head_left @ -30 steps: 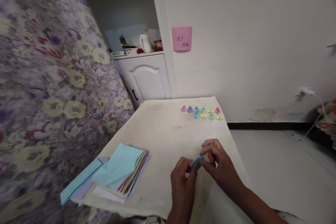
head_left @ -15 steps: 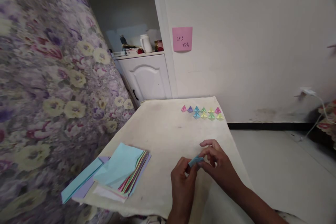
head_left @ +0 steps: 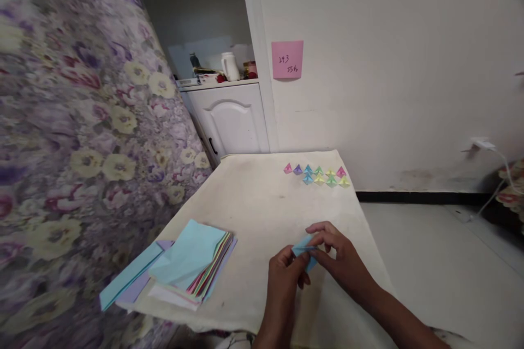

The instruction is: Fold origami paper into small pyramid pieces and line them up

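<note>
Precision matters: left hand [head_left: 285, 275] and right hand [head_left: 343, 259] both pinch the small folded light-blue paper piece [head_left: 305, 247] above the cream cloth-covered table [head_left: 254, 207]; edges should align before creasing.

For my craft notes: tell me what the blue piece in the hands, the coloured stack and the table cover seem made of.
Blue piece, pinched between left hand and right hand: thin matte paper, sharply creased. Coloured stack: likewise paper, thin flat sheets, edges fanned. Table cover: probably off-white cloth, stained, draping over the edge.
</note>
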`<state>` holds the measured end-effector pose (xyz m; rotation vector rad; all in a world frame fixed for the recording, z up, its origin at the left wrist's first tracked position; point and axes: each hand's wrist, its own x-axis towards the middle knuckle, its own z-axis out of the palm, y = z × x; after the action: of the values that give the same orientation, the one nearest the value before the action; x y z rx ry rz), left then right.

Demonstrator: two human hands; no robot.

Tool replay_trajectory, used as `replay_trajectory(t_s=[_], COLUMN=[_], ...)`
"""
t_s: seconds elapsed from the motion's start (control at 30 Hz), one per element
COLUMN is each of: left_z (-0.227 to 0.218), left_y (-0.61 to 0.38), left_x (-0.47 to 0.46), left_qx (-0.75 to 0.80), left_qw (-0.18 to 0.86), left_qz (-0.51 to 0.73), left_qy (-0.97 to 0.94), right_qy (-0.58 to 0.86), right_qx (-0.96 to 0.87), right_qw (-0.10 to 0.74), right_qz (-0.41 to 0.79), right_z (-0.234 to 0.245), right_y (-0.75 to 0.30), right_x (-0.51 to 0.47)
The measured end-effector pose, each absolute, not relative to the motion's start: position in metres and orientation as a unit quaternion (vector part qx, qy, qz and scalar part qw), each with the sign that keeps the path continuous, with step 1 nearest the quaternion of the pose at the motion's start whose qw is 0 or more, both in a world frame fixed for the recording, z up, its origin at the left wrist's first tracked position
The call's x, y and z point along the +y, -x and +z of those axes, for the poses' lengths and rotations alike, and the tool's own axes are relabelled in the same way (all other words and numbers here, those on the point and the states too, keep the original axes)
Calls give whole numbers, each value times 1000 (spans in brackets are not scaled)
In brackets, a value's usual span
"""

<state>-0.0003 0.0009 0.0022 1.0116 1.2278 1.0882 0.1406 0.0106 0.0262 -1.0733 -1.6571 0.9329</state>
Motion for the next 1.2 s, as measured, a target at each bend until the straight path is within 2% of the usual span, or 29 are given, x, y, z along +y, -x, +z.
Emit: replay_trajectory(t_s=[0.27, 0.83, 1.03, 1.2], left_z=[2, 16, 16, 16], left_y=[1, 12, 11, 12], left_x=[1, -6, -8, -6], left_qx=[505, 434, 479, 475], left_qw=[601, 670, 631, 627], left_qz=[476, 491, 478, 490], left_qy=[-396, -348, -379, -376], right_qy=[371, 331, 363, 399], right_qx=[-711, -767, -737, -663], right_qw=[487, 460, 460, 444], right_qz=[345, 300, 336, 452], right_z=[18, 8, 12, 18], right_y=[-141, -144, -139, -137], right_x=[11, 13, 8, 5])
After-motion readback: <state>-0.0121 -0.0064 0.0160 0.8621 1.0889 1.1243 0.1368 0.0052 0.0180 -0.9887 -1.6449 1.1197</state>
